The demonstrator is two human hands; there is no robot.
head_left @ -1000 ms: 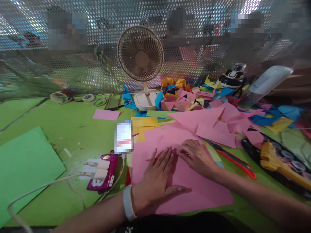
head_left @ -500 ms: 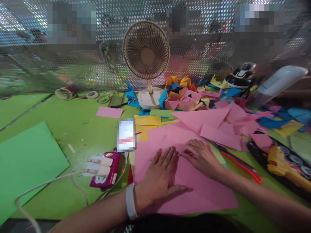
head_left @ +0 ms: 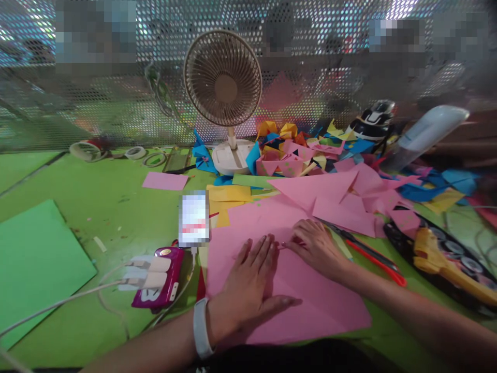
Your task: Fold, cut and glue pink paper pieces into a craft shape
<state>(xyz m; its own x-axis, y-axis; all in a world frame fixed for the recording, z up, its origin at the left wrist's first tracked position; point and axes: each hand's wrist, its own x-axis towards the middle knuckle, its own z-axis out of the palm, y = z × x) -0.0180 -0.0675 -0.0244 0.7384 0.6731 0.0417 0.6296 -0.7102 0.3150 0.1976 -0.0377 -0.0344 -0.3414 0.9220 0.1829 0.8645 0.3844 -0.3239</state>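
Observation:
A large pink paper sheet (head_left: 310, 311) lies flat on the green tabletop in front of me. My left hand (head_left: 248, 282) rests palm down on it, fingers stretched out and thumb pointing right; a pale band circles that wrist. Just right of those fingertips, my right hand (head_left: 314, 248) is curled low over the sheet with thumb and forefinger pinched together. Something tiny may be at the pinch, too small to make out. Scissors with red handles (head_left: 378, 261) lie beside my right forearm.
A fan (head_left: 225, 89) stands at the back before a perforated metal screen. Folded pink, blue and yellow paper scraps (head_left: 341, 194) heap up behind the sheet. At left lie a phone (head_left: 193, 218), a magenta power strip (head_left: 165, 277) with cables, and green paper (head_left: 39, 264). A black tray (head_left: 446, 282) sits right.
The whole view has shifted, with most things now slightly further left. Both hands keep nearly the same pose and place on the pink sheet.

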